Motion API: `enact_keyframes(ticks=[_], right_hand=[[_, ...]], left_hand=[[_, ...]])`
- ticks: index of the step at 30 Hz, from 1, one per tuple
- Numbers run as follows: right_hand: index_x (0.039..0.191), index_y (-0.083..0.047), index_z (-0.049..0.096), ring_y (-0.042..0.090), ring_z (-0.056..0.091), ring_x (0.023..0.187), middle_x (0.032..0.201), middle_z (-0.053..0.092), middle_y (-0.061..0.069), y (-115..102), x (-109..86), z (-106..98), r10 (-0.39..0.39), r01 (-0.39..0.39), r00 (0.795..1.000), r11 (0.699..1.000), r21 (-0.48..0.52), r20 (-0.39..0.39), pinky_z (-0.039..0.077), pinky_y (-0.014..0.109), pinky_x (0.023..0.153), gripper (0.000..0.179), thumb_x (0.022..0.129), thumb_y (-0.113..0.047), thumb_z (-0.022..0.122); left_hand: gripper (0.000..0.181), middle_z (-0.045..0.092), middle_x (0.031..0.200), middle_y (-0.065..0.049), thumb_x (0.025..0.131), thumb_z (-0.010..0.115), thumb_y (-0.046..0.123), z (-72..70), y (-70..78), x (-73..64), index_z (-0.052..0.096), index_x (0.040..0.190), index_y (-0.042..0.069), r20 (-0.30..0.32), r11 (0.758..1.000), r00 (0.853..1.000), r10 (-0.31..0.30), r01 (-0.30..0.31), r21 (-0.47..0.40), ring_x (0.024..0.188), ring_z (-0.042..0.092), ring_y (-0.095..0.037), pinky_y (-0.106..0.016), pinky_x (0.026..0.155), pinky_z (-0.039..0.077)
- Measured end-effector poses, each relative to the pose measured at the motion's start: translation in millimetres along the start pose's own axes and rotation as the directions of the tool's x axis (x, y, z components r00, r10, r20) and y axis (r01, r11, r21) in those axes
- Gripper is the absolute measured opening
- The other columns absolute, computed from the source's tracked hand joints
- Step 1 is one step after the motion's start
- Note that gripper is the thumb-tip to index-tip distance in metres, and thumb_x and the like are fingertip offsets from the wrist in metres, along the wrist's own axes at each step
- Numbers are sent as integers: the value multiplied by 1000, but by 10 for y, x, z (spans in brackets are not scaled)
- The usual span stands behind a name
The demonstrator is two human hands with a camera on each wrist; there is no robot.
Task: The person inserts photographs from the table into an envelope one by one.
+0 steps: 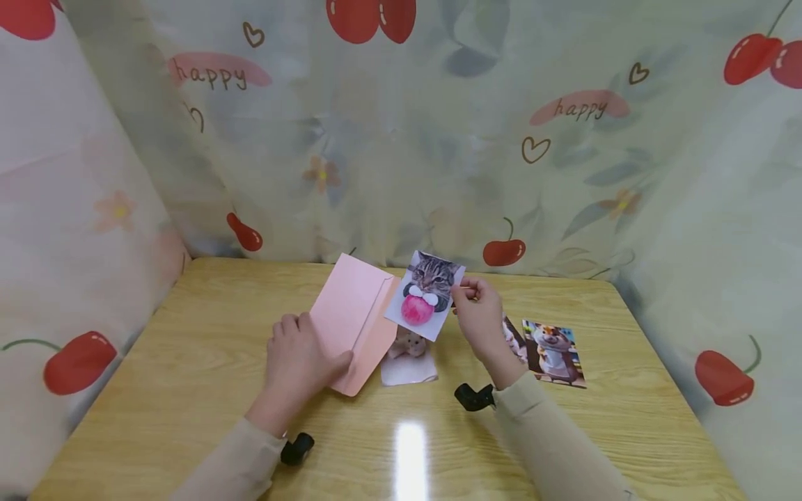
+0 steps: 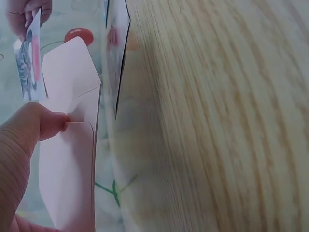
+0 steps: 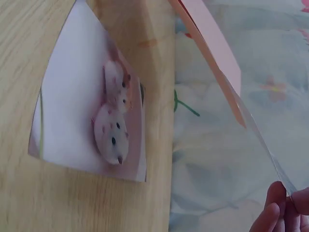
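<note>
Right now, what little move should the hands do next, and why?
I'd probably ease the cat photo leftward, lining it up with the pink envelope: the right hand pinches the photo's edge, the envelope's flap is open close by, and the left hand holds the envelope.

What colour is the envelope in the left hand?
The envelope is light pink; the head view shows it best.
</note>
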State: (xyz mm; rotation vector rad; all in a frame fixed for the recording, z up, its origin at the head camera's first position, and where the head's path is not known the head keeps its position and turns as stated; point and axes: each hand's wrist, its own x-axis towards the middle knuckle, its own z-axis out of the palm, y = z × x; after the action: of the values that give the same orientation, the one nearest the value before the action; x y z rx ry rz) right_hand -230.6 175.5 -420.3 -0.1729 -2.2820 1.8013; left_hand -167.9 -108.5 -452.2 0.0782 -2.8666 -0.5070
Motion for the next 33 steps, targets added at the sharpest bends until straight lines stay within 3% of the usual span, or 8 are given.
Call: enact_keyframes(ticks=[7,13,18,27,33], right_hand=[[105,-1,62,36,63,75,86,63,12,25,-61,121,-75,75,997,997,11,-4,51,28,60,20,91,-14,64],[101,-1,62,37,65,75,82,62,11,48,-109,165,-87,86,996,996,15,27,53,29,62,19,88,-14,67],[99,-2,63,41,66,75,79,64,11,34,-137,180,-96,96,994,995,4,44,51,30,58,18,86,-13,68],[100,-4,63,37,67,75,81,65,9,17,-190,262,-51,54,992,998,-24,117,48,28,56,18,86,-15,69],[100,-4,64,26,68,69,83,66,9,17,-194,321,-36,41,990,999,-30,138,54,40,65,19,86,-15,69]], left_hand=[[95,45,109,-27,65,72,64,-2,50,10,45,117,-11,-1,1000,1000,-18,18,12,98,42,-40,-51,83,39],[99,44,111,-28,66,71,67,14,92,20,44,120,-12,37,999,998,-43,42,30,99,42,-40,-51,85,39],[99,44,108,-27,66,71,67,29,131,32,45,117,-13,19,1000,1000,-25,24,17,96,42,-39,-50,82,40],[99,45,109,-27,65,71,68,31,135,34,45,118,-13,22,999,999,-30,29,21,98,42,-39,-50,83,40],[99,45,110,-26,65,71,67,24,149,19,45,119,-12,24,999,999,-32,31,6,99,42,-39,-50,82,40]])
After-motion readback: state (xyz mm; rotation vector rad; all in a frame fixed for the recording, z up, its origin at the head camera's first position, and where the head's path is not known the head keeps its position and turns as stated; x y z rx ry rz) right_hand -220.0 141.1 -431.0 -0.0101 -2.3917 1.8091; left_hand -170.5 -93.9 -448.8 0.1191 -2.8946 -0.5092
